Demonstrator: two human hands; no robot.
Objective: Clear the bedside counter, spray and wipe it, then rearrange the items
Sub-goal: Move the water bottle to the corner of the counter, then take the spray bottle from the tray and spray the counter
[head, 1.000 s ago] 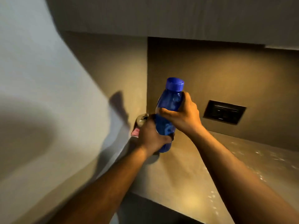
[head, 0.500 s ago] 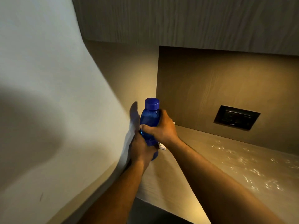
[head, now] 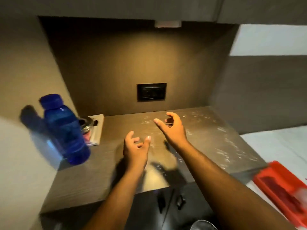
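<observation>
One blue bottle (head: 66,130) on counter (head: 207,138); two hands empty.

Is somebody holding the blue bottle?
No, the blue bottle stands alone on the counter, and both hands are empty.

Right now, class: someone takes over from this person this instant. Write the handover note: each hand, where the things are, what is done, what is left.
Left hand and right hand: both open, empty, over the counter.
Blue bottle stands at the counter's left end, in front of a small tray in the back corner.
Done: bottle placed. Counter shows wet streaks on its right half.
Left: red box lies off the counter at right; it probably goes back next.
</observation>
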